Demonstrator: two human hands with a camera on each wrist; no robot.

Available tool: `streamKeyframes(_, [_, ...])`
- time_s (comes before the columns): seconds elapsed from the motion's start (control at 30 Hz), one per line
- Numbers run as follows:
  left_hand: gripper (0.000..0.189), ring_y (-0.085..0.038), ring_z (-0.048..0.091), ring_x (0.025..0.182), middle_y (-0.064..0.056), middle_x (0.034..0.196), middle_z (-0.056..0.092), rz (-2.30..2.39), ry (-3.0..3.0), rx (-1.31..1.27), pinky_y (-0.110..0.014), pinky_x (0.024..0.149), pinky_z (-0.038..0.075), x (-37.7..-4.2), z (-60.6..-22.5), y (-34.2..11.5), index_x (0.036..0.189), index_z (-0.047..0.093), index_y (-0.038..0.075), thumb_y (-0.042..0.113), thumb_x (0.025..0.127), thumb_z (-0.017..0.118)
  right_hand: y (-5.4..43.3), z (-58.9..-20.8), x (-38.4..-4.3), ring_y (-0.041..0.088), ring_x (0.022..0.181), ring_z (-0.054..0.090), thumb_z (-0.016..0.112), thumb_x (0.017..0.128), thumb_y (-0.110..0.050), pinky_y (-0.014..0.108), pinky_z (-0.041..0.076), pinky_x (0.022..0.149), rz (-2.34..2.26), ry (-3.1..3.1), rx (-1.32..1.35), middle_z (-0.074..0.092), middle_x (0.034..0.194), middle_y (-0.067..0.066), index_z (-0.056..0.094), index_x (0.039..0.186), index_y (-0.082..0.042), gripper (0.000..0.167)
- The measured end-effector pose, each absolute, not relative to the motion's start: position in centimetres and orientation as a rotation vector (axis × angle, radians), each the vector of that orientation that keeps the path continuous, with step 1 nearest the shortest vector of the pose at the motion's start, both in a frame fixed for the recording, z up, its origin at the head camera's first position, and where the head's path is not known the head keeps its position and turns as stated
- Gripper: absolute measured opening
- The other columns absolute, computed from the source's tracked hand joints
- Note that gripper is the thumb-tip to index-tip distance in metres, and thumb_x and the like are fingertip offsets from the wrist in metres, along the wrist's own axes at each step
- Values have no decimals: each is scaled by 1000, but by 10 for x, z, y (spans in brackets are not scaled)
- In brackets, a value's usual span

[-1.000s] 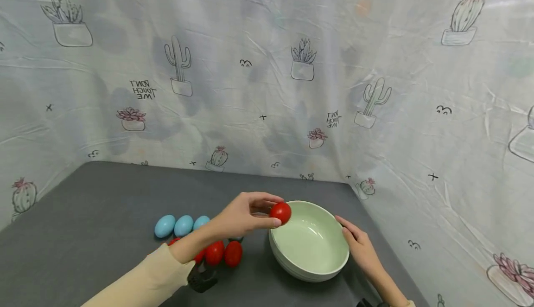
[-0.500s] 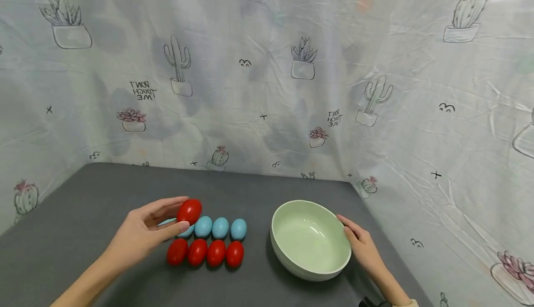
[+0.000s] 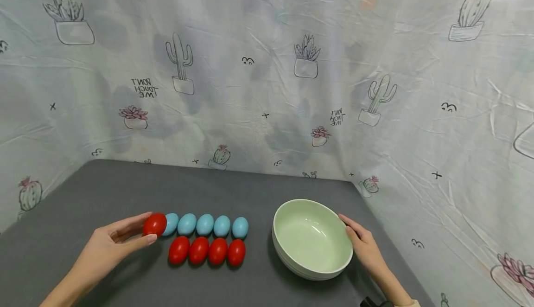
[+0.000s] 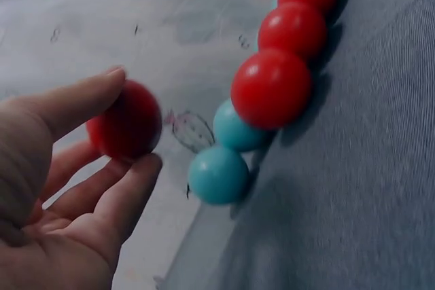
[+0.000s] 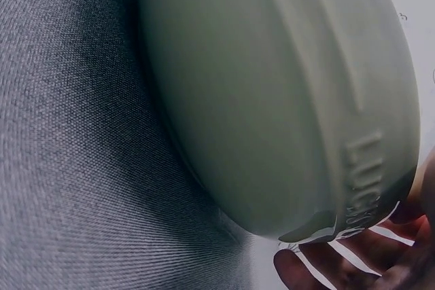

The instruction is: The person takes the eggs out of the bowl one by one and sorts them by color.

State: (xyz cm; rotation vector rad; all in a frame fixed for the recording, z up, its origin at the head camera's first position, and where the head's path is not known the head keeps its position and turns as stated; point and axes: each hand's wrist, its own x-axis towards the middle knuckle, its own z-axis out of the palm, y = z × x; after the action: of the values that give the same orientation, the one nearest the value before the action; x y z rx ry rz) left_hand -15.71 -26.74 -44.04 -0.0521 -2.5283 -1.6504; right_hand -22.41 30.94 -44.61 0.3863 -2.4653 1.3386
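My left hand [image 3: 109, 241] pinches a glossy red egg [image 3: 155, 225] between thumb and fingertips, at the left end of the row of blue eggs [image 3: 187, 224]. In the left wrist view this held egg [image 4: 129, 121] appears apart from the others, thumb on one side and fingers on the other. A row of several red eggs [image 3: 199, 251] lies in front of the blue ones. To the right, my right hand [image 3: 365, 246] holds the rim of a pale green bowl [image 3: 288, 258]. In the right wrist view its fingers [image 5: 370, 252] lie by the bowl's outer wall, near raised lettering.
The eggs and bowl are on a dark grey cloth-covered table [image 3: 125, 191]. Behind and to the right hangs a pale curtain [image 3: 258, 89] printed with potted cacti, meeting the table's back and right edges.
My left hand has carried the red egg leftward from over the bowl, past the rows, and lowered it at the left end of the blue row. My right hand stays at the bowl.
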Motion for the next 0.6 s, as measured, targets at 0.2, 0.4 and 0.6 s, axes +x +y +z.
streamKeyframes(0.2, [71, -23, 55, 122, -10, 140, 53, -1666, -2670, 6, -26, 82, 53, -162, -448, -275, 144, 53, 16, 49, 84, 76, 308, -444, -223, 28, 126, 50, 46, 106, -10, 8, 41, 90, 1352, -2456, 389, 55, 137, 18, 55, 138, 1, 35])
streamKeyframes(0.4, [70, -37, 50, 127, -16, 139, 53, -1806, -2684, -24, -35, 85, 56, -163, -455, -277, 143, 52, 8, 40, 86, 77, 307, -443, -223, 30, 126, 49, 46, 106, -10, 9, 42, 90, 1361, -2463, 386, 55, 137, 18, 55, 138, 1, 35])
streamKeyframes(0.6, [68, -36, 53, 124, -19, 136, 55, -1885, -2661, -88, -36, 85, 56, -167, -463, -275, 141, 52, 1, 32, 86, 78, 309, -445, -223, 29, 127, 49, 46, 106, -10, 10, 42, 91, 1377, -2477, 361, 55, 138, 17, 54, 139, 0, 35])
